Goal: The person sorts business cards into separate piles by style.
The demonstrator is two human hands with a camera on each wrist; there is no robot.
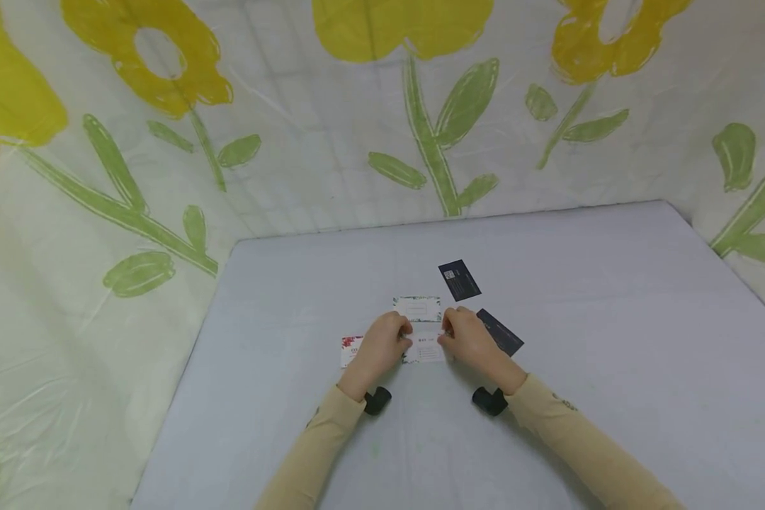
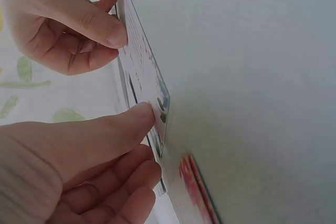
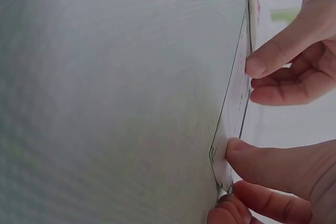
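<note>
A white card (image 1: 426, 348) with small print is pinched at its two short ends just above the table. My left hand (image 1: 403, 340) holds its left end, thumb (image 2: 131, 121) on top and fingers underneath. My right hand (image 1: 448, 334) holds the right end the same way, thumb (image 3: 262, 161) on top of the white card (image 3: 236, 108). In the left wrist view the white card (image 2: 142, 77) stands edge-on to the camera. Its underside is hidden.
More cards lie on the pale cloth-covered table (image 1: 612, 319). A floral-bordered white card (image 1: 417, 309) lies just beyond the hands. A red-flowered card (image 1: 350, 349) sits left, one dark card (image 1: 460, 280) behind and another dark card (image 1: 501, 333) beside my right hand. A flowered plastic sheet (image 1: 382, 113) walls the table's back and sides.
</note>
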